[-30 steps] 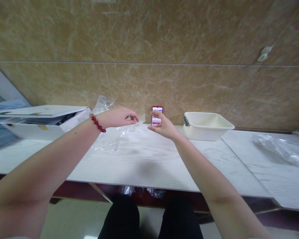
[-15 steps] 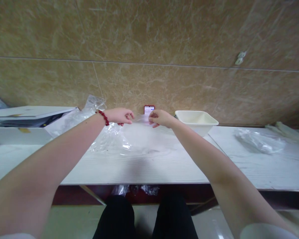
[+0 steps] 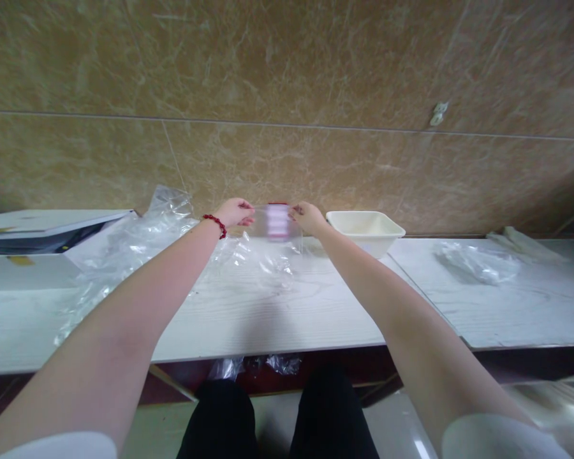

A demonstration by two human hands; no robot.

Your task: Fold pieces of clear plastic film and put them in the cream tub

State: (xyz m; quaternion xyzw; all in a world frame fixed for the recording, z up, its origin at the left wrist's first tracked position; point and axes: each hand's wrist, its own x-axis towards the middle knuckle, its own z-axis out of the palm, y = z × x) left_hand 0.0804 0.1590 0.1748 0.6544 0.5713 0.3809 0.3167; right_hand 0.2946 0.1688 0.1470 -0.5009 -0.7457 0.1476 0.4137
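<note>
Both my arms reach out over a white table [image 3: 249, 312]. My left hand [image 3: 234, 211], with a red bead bracelet on its wrist, pinches one top corner of a clear plastic bag [image 3: 268, 245]. My right hand [image 3: 307, 218] pinches the other top corner. The bag hangs stretched between them, lifted off the tabletop. Behind the film, a red phone [image 3: 277, 222] leans against the wall and shows blurred through the plastic.
A cream plastic basin [image 3: 366, 227] stands right of my right hand. Crumpled clear plastic [image 3: 129, 245] lies at left beside a white box [image 3: 38, 226]. More plastic film [image 3: 476, 262] lies on the right table. A marble wall closes the back. My dark-trousered legs are below the table edge.
My hands have moved apart and raised the bag's top edge, so the film now hangs in front of the phone. The view has shifted slightly to the right.
</note>
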